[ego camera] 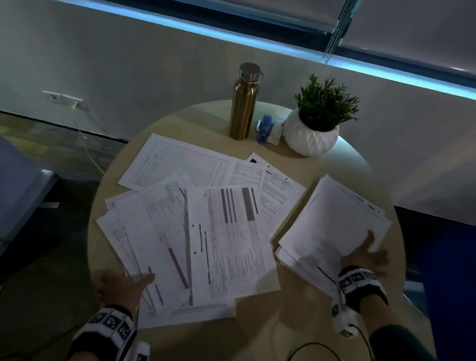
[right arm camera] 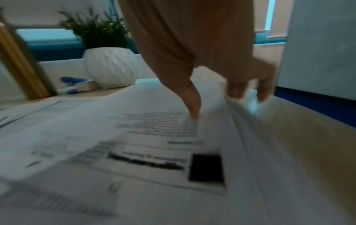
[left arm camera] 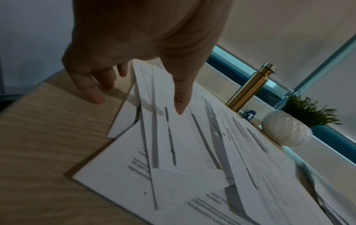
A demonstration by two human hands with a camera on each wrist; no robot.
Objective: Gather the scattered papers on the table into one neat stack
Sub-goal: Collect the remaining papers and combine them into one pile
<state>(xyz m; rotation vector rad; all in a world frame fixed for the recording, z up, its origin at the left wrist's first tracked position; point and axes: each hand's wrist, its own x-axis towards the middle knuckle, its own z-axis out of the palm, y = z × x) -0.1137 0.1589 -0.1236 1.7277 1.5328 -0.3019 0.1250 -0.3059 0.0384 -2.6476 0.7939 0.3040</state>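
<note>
On the round wooden bench, in front of the gold bottle, the scattered papers lie fanned and overlapping across the middle and the person's left side; off to the right of them, nearer the white plant pot than the bottle, a smaller stack sits apart from the spread; the left hand is at the near-left corner of the spread, its thumb laid on top of the sheets while the fingers are curled loosely beside and under the lifted edges, so it pinches those sheets; the right hand is at the near-right edge of the stack, thumb pressing down on the top page and fingers hooked under the raised edge, clamped on the stack; a blue stapler lies between the bottle and the pot; the right wrist view is blurred.
</note>
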